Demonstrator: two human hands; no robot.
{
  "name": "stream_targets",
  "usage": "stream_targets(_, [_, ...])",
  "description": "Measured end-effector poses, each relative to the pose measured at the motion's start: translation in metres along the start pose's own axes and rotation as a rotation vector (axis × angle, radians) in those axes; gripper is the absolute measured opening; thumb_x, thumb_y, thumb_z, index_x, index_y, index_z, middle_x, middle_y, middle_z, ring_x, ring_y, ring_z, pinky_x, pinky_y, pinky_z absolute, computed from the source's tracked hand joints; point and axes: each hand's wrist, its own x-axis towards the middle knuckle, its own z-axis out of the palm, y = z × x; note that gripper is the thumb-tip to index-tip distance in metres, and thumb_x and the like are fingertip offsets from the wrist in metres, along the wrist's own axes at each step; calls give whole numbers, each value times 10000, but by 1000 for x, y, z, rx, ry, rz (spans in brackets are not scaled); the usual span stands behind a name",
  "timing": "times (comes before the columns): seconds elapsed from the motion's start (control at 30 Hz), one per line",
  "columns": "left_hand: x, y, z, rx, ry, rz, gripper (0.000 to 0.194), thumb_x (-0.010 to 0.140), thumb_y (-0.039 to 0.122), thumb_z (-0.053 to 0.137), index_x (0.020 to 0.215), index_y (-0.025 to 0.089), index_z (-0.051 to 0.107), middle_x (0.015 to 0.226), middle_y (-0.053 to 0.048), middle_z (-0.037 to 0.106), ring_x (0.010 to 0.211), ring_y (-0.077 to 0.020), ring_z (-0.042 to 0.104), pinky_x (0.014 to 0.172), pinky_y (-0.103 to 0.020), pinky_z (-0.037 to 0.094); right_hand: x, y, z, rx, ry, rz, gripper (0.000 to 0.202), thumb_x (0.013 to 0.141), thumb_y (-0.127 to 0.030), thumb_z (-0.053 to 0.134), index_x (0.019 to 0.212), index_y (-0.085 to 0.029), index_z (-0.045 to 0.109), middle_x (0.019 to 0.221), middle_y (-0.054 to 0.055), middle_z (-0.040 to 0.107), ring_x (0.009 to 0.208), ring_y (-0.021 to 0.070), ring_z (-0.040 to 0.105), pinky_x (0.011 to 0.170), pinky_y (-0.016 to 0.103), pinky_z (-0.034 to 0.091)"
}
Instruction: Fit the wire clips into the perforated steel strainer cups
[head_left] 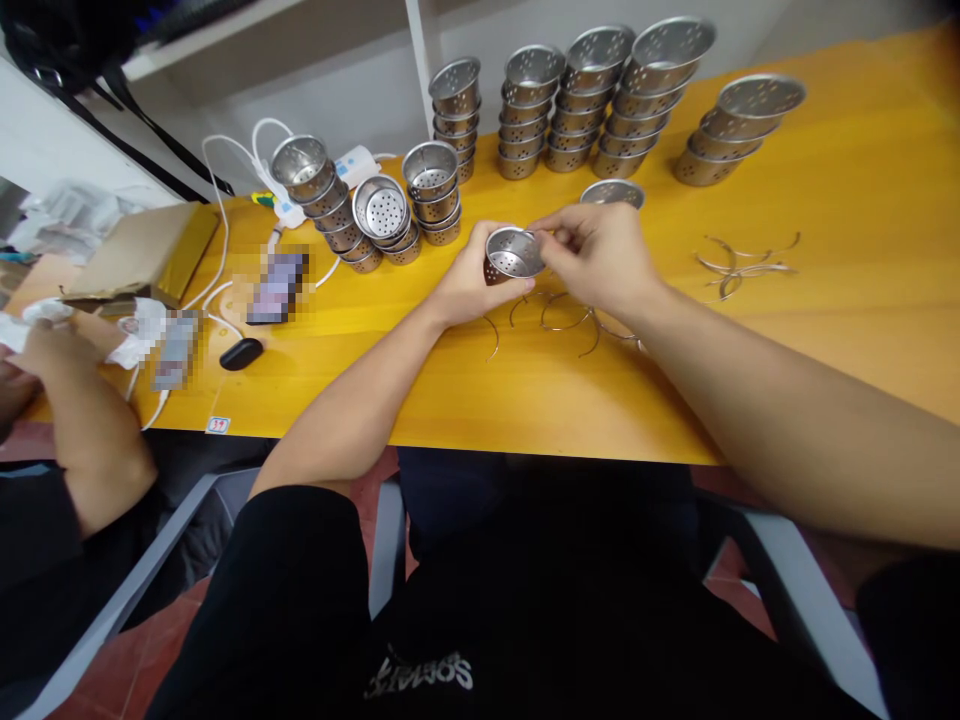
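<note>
Clamping perforated cup (514, 256) in left hand (472, 278), thumb along near side, forearm angled up from lower left. Reaching across from lower right with right hand (600, 255), wrist bent, thumb and fingertips closed together at cup's right rim; can't tell on what. Held above yellow table (465, 400), near curved wires (496, 338).

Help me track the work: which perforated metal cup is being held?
The cup in the left hand; the other cups rest on the table, mostly stacked.
</note>
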Motion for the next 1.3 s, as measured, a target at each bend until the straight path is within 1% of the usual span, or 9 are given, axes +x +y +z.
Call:
stream_targets(0.17, [-1,5,0,-15,-5,-29,961,978,719,955,1643,232,462,1640,-176,695,1528,-368,764,1389,-622,608,1,6,3,16,1,-16,533,1208,-739,699,1444,-319,928,1021,146,812,937,411,806,867,589,717])
stream_targets(0.3, [-2,10,0,2,-2,-36,956,994,755,929,1647,230,468,1649,-172,674,1599,-387,705,1440,-641,533,3,15,10,119,77,-22,516,1143,-802,825,1229,-309,949,932,134,795,851,373,780,806,557,719])
stream_targets(0.43, [-2,9,0,-9,4,-33,941,989,733,944,1632,229,477,1635,-174,674,1560,-376,714,1409,-617,560,6,20,13,161,106,-45,439,1121,-738,891,1108,-302,937,883,115,782,814,336,754,757,512,694])
stream_targets(0.63, [-2,7,-1,10,1,-25,914,990,681,957,1631,237,479,1617,-168,689,1539,-378,742,1389,-617,592,7,21,16,162,117,-47,435,1145,-745,859,1136,-315,922,852,95,755,804,319,721,758,505,664])
stream_targets(0.8, [-3,14,1,70,20,1,1055,948,816,989,1651,240,454,1650,-173,670,1607,-401,716,1434,-617,550,7,20,20,167,134,-45,418,1144,-729,861,1156,-315,918,859,100,754,822,344,751,769,531,683])
stream_targets(0.93, [-2,18,7,66,76,-33,1100,914,918,983,1609,235,474,1607,-175,696,1570,-397,750,1403,-609,583,7,23,22,165,157,-50,365,1147,-659,859,1173,-302,935,877,108,780,796,345,767,745,534,694])
stream_targets(1.1, [-2,27,9,61,94,-63,1120,854,931,1036,1573,255,508,1557,-147,730,1507,-386,790,1356,-608,626,9,29,27,172,169,-58,416,1139,-699,864,1203,-293,927,883,110,796,791,352,785,751,545,713])
stream_targets(1.23, [-4,40,9,104,124,-103,1052,858,901,1058,1533,258,569,1514,-131,758,1469,-377,808,1332,-598,641,10,28,33,190,192,-66,409,1149,-686,867,1324,-317,889,859,92,775,877,375,842,823,552,755])
stream_targets(1.3, [-4,44,9,110,136,-112,1006,878,899,1043,1501,244,602,1467,-124,768,1416,-360,821,1305,-584,653,10,23,32,225,196,-66,405,1144,-698,868,1277,-316,887,837,87,766,883,378,847,804,547,756])
